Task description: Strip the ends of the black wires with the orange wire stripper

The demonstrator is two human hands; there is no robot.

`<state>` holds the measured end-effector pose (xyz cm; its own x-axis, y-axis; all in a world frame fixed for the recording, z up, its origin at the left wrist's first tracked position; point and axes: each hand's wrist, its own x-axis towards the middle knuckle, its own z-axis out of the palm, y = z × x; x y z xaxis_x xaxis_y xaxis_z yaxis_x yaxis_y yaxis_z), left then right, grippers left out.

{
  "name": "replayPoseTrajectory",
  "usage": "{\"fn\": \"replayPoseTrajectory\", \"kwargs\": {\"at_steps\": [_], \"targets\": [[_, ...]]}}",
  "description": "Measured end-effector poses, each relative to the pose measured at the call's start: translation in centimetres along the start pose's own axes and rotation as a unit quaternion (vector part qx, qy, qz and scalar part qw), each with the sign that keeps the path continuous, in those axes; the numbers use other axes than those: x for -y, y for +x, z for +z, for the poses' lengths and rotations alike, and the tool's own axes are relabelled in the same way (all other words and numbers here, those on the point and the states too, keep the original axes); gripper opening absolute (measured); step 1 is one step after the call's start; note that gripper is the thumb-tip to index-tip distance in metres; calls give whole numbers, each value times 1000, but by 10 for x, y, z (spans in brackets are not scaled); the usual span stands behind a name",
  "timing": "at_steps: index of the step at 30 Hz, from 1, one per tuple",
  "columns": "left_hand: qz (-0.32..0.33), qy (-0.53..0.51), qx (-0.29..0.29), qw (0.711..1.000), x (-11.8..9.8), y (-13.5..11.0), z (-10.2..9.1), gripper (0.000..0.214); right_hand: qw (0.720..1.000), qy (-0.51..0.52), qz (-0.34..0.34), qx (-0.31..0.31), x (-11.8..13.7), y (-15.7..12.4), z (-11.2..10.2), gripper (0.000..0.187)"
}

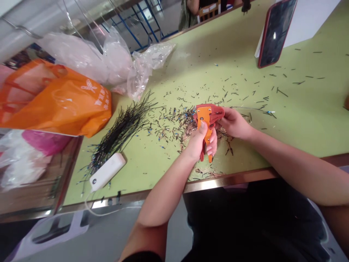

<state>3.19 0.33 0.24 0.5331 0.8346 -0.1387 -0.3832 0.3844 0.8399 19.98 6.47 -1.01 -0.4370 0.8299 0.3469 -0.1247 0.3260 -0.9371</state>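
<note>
My left hand (200, 142) is wrapped round the handles of a red and orange wire stripper (207, 118), thumb pressed on its orange face. My right hand (233, 123) pinches at the tool's head from the right; what its fingertips hold is too small to make out. Beneath both hands lies a litter of short cut wire bits and blue sleeves (174, 125) on the green table (207, 65). A bundle of thin black wires (122, 131) lies fanned out to the left of my hands.
An orange plastic bag (60, 102) and clear plastic bags (114, 62) sit at the far left. A white power bank (107, 171) with a cable lies near the front edge. A phone in a red case (276, 32) leans at the back right.
</note>
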Motion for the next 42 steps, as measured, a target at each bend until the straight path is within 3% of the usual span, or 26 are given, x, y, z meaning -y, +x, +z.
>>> {"fn": "replayPoseTrajectory", "kwargs": {"at_steps": [6, 13, 20, 29, 35, 42], "targets": [[5, -23, 5, 1000, -9, -4, -9, 75, 1000, -20, 4, -5, 4, 2, -5, 51], [-9, -33, -72, 997, -22, -4, -13, 75, 990, -76, -7, -118, 13, 1, -12, 49], [5, 36, -88, 995, -13, 0, -16, 70, 977, -127, -12, -172, 20, -2, -11, 50], [4, 56, -75, 996, -1, 2, -18, 73, 964, -212, 1, -160, 24, -4, -10, 55], [8, 65, -70, 995, -1, 2, -15, 75, 954, -245, 38, -168, 23, -5, -9, 49], [9, 71, -83, 994, 4, 3, -16, 75, 957, -251, 64, -127, 26, -5, -5, 50]]}}
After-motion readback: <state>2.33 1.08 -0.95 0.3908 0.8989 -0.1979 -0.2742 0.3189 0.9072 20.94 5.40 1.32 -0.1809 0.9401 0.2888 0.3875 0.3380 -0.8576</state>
